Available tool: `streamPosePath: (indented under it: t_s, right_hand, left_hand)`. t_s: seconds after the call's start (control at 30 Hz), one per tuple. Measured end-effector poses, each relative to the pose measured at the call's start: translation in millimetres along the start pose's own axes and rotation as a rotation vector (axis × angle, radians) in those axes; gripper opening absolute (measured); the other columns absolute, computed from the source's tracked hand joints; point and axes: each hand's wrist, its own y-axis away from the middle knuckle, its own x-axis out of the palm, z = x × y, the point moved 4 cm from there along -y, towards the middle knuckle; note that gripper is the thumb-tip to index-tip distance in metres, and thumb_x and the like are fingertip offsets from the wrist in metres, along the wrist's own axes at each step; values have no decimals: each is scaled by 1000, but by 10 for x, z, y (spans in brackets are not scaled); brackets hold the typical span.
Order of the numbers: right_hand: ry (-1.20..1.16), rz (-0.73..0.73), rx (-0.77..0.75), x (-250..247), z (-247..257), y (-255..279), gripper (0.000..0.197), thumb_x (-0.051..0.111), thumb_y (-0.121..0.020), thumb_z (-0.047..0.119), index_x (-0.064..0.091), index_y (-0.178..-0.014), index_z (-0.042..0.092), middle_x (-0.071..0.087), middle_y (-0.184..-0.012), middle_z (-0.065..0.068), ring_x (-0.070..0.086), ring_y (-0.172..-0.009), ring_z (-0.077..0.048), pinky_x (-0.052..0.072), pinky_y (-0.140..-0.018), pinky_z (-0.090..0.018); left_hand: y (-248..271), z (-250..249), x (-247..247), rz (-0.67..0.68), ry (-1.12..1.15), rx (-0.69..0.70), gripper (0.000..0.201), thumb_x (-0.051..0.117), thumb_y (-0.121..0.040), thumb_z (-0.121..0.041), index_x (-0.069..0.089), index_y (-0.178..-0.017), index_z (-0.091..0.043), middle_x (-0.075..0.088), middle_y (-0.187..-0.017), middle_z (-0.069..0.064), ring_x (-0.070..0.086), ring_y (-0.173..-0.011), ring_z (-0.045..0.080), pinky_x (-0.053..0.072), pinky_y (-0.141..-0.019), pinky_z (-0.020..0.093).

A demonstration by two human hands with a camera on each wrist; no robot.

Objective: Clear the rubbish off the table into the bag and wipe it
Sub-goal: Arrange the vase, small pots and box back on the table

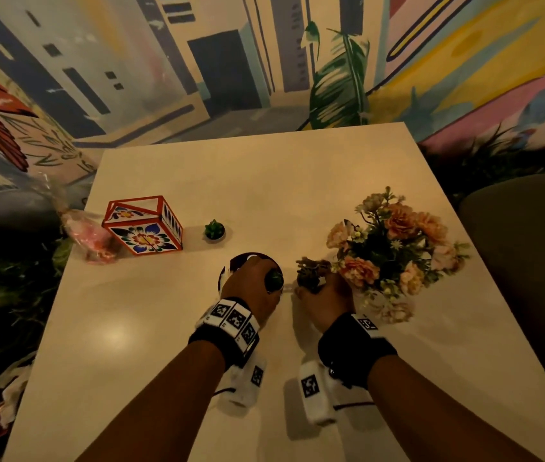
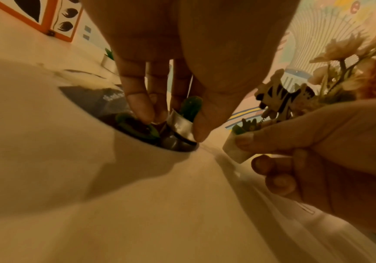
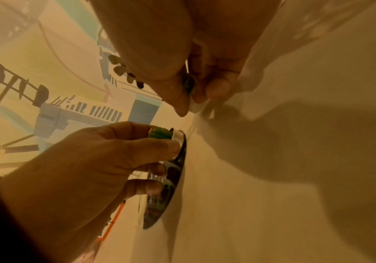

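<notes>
My left hand (image 1: 258, 278) hovers over a dark round mirror plate (image 1: 236, 261) near the table's middle. In the left wrist view, the left hand (image 2: 173, 126) pinches a small silver-rimmed pot (image 2: 181, 125) with a green plant, low over the plate (image 2: 101, 101). Just to its right, my right hand (image 1: 317, 290) grips a small white pot (image 2: 234, 149) holding a brownish plant (image 1: 311, 273) and a striped zebra figure (image 2: 281, 99). In the right wrist view, that white pot (image 3: 196, 106) sits between thumb and fingers. A pink plastic bag (image 1: 88, 231) hangs at the table's left edge.
On the cream table (image 1: 264, 168) stand a floral painted box (image 1: 144, 225), a tiny green succulent pot (image 1: 214, 230) and a bunch of peach flowers (image 1: 394, 248). A dark chair (image 1: 524, 261) is at the right. Crumpled white stuff (image 1: 11, 395) lies low at the left.
</notes>
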Motion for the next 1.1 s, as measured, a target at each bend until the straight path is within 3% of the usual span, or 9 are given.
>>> streamPosePath:
  t_s: [0.1,0.4,0.53,0.77,0.97,1.1]
  right_hand:
    - [27,-5,4,-32,33,3,57,65,-82,23,46,-133,7,50,-133,-14,48,-122,-32,40,-102,-41]
    - [52,34,11,-102,104,12,59,64,-86,17,37,-137,5,44,-138,-13,43,-126,-28,31,-95,-25]
    - [35,29,12,-90,113,24,60,64,-85,17,37,-137,4,44,-138,-14,42,-126,-30,31,-99,-29]
    - [66,26,-16,-104,147,16,46,64,-85,16,49,-127,4,54,-126,-16,50,-116,-31,39,-91,-31]
    - [37,5,20,-69,111,-3,59,69,-80,17,43,-132,6,50,-131,-15,49,-119,-31,40,-96,-34]
    - [26,45,17,-115,129,53,54,66,-83,12,44,-131,4,50,-131,-17,48,-119,-31,37,-94,-28]
  left_hand:
    - [11,-14,7,-9,-14,-14,26,64,-83,-27,60,-108,-23,57,-113,-1,56,-104,21,42,-86,27]
    - [-32,-46,-64,2,-33,-44,19,69,-75,-24,68,-93,-24,64,-102,-2,59,-99,22,48,-87,30]
    - [-35,-46,-69,2,-42,-45,21,69,-75,-24,67,-96,-24,65,-104,-1,59,-100,22,48,-87,31]
    - [-31,-39,-54,-31,-33,-43,17,69,-74,-25,67,-91,-24,65,-98,-3,60,-95,21,48,-81,28]
    - [-43,-22,-53,-10,-30,-33,20,68,-75,-25,66,-95,-24,64,-102,-2,59,-99,22,49,-85,32]
    - [-13,6,-96,2,30,-3,29,70,-72,-30,63,-99,-23,63,-103,0,58,-99,23,50,-85,34]
